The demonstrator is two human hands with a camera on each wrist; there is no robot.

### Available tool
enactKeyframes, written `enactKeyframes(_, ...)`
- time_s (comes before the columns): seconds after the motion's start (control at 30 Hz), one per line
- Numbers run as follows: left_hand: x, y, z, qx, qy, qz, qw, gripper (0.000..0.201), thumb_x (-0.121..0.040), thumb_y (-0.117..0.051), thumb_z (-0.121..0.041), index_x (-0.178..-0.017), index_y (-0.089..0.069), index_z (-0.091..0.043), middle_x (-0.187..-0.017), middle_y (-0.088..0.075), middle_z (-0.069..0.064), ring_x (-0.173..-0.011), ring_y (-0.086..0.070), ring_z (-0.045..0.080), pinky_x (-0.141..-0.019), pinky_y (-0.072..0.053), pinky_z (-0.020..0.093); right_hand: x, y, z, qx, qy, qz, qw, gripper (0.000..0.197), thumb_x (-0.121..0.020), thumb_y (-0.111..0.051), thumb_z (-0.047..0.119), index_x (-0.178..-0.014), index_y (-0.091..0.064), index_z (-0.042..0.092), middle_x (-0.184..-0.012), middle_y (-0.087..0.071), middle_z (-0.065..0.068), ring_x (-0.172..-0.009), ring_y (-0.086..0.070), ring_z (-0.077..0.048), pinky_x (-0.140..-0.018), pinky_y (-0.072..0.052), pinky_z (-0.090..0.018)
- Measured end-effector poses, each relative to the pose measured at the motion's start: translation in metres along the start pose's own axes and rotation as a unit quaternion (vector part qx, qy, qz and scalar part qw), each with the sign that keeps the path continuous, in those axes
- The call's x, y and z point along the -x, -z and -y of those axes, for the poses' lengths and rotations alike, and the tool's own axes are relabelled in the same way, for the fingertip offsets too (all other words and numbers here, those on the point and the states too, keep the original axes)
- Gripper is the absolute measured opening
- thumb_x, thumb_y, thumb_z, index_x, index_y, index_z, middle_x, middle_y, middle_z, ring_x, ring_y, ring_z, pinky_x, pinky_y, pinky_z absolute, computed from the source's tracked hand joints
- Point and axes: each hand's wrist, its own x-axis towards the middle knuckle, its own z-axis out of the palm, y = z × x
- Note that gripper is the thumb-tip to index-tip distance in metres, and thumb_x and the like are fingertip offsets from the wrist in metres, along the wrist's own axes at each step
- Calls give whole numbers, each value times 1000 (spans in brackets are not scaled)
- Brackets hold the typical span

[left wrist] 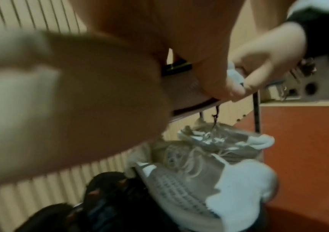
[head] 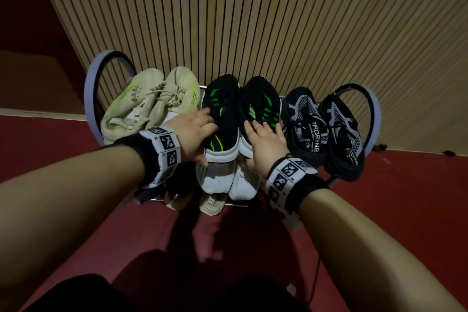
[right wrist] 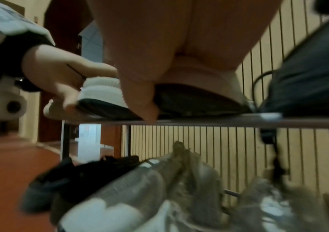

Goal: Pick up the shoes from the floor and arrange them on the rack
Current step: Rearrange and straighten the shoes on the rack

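Observation:
A pair of black shoes with green stripes and white soles sits in the middle of the rack's [head: 89, 99] top shelf. My left hand [head: 196, 132] grips the left shoe [head: 222, 106] near its heel, fingers over the top and thumb under the sole. On the right shoe [head: 263, 101] my right hand [head: 263, 138] holds the heel end, fingers lying on top and thumb down at the sole. In the right wrist view the left hand [right wrist: 60, 75] clasps a white heel [right wrist: 100, 87] above the shelf's front bar [right wrist: 219, 121]. In the left wrist view the right hand [left wrist: 259, 62] pinches the other heel.
A cream pair [head: 141, 104] stands left on the top shelf, a black and grey pair [head: 307, 119] right. Lower shelves hold white shoes [head: 215, 177] and beige shoes [head: 210, 204]. A slatted wooden wall [head: 253, 20] backs the rack. Red floor [head: 379, 210] surrounds it.

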Motion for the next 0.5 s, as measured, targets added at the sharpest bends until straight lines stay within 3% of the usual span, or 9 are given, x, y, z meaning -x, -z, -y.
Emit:
enactKeyframes(0.07, -2, 1, -3, 15, -5, 15, 1000, 89, -76, -60, -59, -143, -26, -13, -144, -31, 8, -134, -31, 25, -106, -28, 30, 0, 1, -8, -12, 33, 9, 999, 91, -84, -61, 30, -151, 0, 20, -159, -7, 2, -147, -3, -21, -116, 10, -42)
enactKeyframes(0.17, -7, 1, -14, -28, -17, 14, 999, 88, -72, -58, -65, -137, -30, -13, -131, -39, 9, -123, -39, 27, -100, -36, 35, 2, -2, -25, -21, 68, -4, 997, 89, -83, -61, 26, -151, -4, 22, -158, -9, 7, -147, -1, -16, -115, 11, -37)
enactKeyframes(0.37, -10, -2, -10, -24, 7, 9, 1000, 92, -71, -59, -66, -140, -27, -14, -136, -35, 9, -128, -34, 27, -104, -32, 34, -5, -6, -27, -38, 93, -30, 995, 88, -81, -63, 25, -151, -9, 24, -158, -13, 6, -147, -2, -15, -115, 9, -32)
enactKeyframes(0.5, -7, -3, -6, 50, 17, -3, 999, 99, -68, -63, -66, -146, -22, -19, -145, -29, 8, -135, -28, 26, -110, -23, 33, 2, -6, -25, -33, 82, -38, 995, 89, -83, -62, 27, -151, -5, 22, -158, -13, 3, -147, -5, -17, -117, 6, -33)
